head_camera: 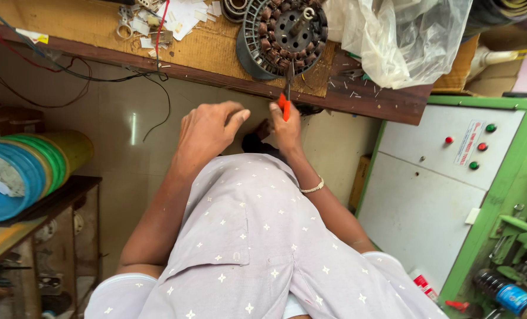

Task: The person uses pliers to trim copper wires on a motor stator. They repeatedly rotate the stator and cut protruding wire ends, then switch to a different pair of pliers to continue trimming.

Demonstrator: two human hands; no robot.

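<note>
Below the motor stator [282, 34] on the wooden worktop [216, 50], right hand [287, 127] closed around orange-handled pliers [284, 101] whose tip reaches the stator's near edge, left hand [207, 130] just beside it, loosely curled and holding nothing, clear plastic bag [405, 35] right of the stator.

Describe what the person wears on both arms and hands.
Both forearms are bare, with no gloves on the left hand or the right hand. A thin pale bracelet circles the right wrist. Short sleeves of a pale lilac shirt with small white star-like marks end above the elbows.
</note>
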